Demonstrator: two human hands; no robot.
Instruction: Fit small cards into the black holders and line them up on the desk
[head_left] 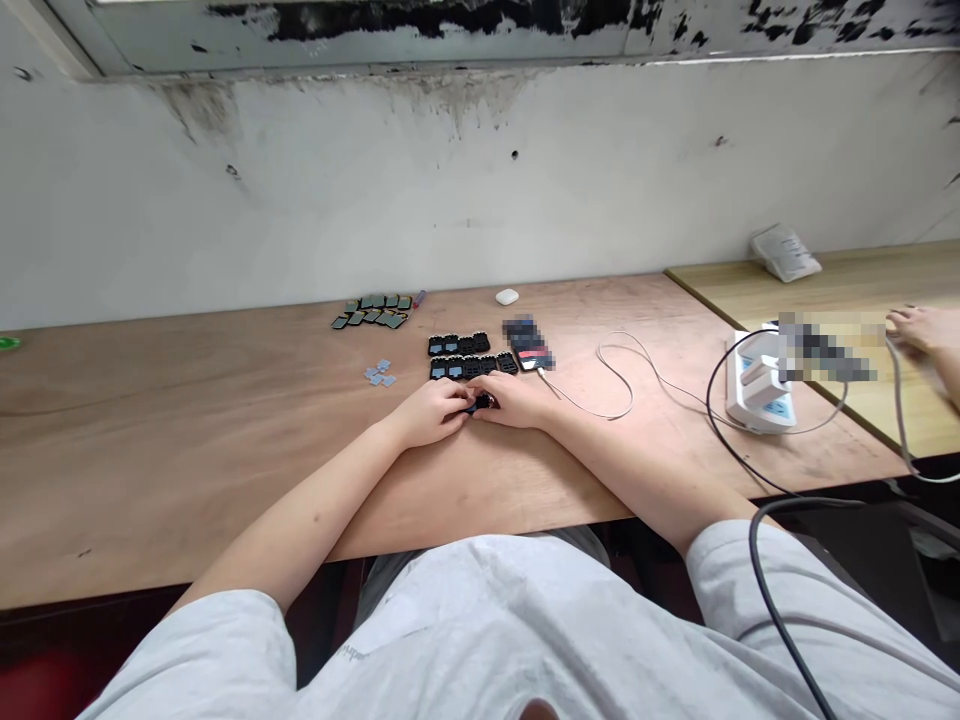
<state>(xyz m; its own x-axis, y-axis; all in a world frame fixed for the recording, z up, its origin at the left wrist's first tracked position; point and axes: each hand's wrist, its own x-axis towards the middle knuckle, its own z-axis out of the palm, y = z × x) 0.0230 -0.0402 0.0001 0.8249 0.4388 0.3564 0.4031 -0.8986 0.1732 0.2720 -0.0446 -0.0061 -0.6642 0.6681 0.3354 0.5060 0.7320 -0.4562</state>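
Note:
My left hand (pixel 431 412) and my right hand (pixel 516 400) meet near the middle of the table, fingers closed around one small black part (pixel 483 401) with a bit of blue on it. The fingers cover most of this part. Just beyond them lie two rows of black square parts (pixel 459 344), several with light blue pads (pixel 451 341) on them. Left of these rows is a loose group of light blue pieces (pixel 381 374). Farther back on the left, flat dark-edged squares with grey-green faces (pixel 373 310) lie in two rows.
A phone (pixel 529 343) lies right of the black parts, its white cable (pixel 630 385) running to a white power strip (pixel 757 385). A small white case (pixel 507 297) sits near the wall. Another person's hand (pixel 919 328) is over the right-hand table (pixel 847 285).

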